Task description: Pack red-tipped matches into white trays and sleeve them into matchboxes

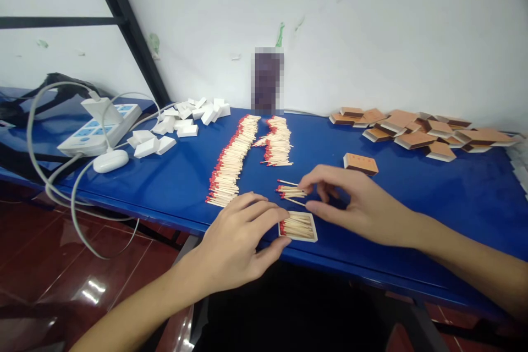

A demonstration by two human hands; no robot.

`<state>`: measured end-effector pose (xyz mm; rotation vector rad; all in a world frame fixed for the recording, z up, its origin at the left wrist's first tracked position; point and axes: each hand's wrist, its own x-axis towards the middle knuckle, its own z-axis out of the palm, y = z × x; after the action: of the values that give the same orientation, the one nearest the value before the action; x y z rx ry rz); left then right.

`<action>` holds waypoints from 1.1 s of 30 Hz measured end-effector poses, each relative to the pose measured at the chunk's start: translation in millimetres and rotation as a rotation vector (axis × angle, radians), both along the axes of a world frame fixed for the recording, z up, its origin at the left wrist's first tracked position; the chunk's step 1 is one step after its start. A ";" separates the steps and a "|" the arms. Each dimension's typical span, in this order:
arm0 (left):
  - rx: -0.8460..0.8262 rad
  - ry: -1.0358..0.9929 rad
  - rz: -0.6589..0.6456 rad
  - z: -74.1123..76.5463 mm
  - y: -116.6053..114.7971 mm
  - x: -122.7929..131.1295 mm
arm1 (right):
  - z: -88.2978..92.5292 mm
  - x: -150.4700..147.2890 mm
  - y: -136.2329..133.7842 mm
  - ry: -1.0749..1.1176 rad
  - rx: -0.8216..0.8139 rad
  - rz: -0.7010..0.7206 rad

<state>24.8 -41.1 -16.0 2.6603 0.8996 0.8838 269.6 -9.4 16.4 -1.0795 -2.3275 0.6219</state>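
Observation:
A white matchbox tray (314, 229) sits near the table's front edge, partly filled with red-tipped matches (297, 225). My left hand (247, 234) is closed on the tray's left end, thumb at the front side and index finger at the back. Just behind the tray is a small loose bunch of matches (291, 191). At the right ends of that bunch, my right hand (350, 198) has thumb and index finger apart, their tips at its near and far sides. A long row of matches (231, 162) and a shorter pile (277, 146) lie further back.
One orange matchbox sleeve (360, 164) lies behind my right hand. A heap of orange sleeves (416, 129) is at the back right. White trays (185, 121) are scattered at the back left, near a power strip (99, 129) with cables. A blurred dark object (267, 80) stands against the wall.

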 end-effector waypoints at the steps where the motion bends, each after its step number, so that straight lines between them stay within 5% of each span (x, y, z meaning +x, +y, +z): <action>1: 0.005 -0.004 0.003 -0.1 0.0 -0.1 | 0.6 2.1 4.3 -0.024 0.025 -0.038; 8: 0.014 -0.016 0.033 -1.0 -0.7 -1.3 | 7.4 -2.8 22.1 -0.289 -0.060 -0.068; 24: 0.004 -0.014 0.038 -2.4 -0.7 -1.7 | 16.9 -15.3 36.6 -0.244 -0.241 0.017; 33: 0.008 -0.005 0.042 -2.4 -0.9 -3.1 | 9.3 -14.4 24.8 -0.356 0.010 0.004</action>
<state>21.7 -42.0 -18.4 2.6535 0.9556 0.9045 255.2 15.4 25.7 -1.2663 -2.6287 0.4466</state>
